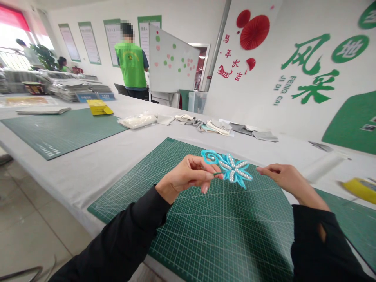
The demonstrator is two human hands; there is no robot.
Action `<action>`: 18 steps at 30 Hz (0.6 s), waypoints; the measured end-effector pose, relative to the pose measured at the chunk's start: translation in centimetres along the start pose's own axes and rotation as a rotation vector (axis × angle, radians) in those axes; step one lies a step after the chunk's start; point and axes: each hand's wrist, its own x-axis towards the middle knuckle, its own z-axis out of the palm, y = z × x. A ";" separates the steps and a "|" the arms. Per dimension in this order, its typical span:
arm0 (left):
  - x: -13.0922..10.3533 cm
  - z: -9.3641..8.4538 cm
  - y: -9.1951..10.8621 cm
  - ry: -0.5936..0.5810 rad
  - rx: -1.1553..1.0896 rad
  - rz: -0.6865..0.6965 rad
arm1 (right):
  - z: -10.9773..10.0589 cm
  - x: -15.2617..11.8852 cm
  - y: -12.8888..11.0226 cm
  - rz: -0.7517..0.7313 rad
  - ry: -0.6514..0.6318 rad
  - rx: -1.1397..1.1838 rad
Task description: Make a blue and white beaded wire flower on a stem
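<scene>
My left hand (190,174) pinches a thin dark green stem between thumb and fingers. At the end of that stem is a turquoise flower (234,169), its petals lined with white pearl-like beads. A curled turquoise piece (211,157) sits beside the petals, above my fingertips. My right hand (279,174) is raised to the right of the flower, apart from it, with thumb and fingers pressed together. Whatever those fingers hold, if anything, is too small to see. Both hands are above a green cutting mat (205,231) with a white grid.
Fabric scraps (217,127) and a clear plastic bag (138,120) lie behind the mat. Scissors (320,146) and a yellow object (360,190) are at right. Another mat (64,129) holds a yellow packet (99,107) at left. A person in a green vest (131,64) stands beyond.
</scene>
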 end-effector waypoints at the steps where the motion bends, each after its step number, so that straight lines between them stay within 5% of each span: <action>1: 0.1 -0.2 -0.2 0.019 -0.010 0.008 | 0.0 0.0 0.4 0.023 -0.014 -0.012; 7: 0.3 -1.0 -1.0 0.126 -0.041 -0.024 | -0.2 0.6 1.0 0.069 0.012 -0.043; 11: 0.5 -0.8 -1.0 0.217 -0.024 -0.046 | 0.2 -0.1 -3.4 0.001 0.036 0.031; 14: 0.6 -0.6 -0.9 0.248 -0.041 -0.029 | 1.1 -2.3 -8.9 -0.190 -0.225 0.469; 18: 0.6 -0.5 -1.2 0.242 -0.049 -0.030 | 2.1 -5.3 -14.1 -0.389 -0.588 0.708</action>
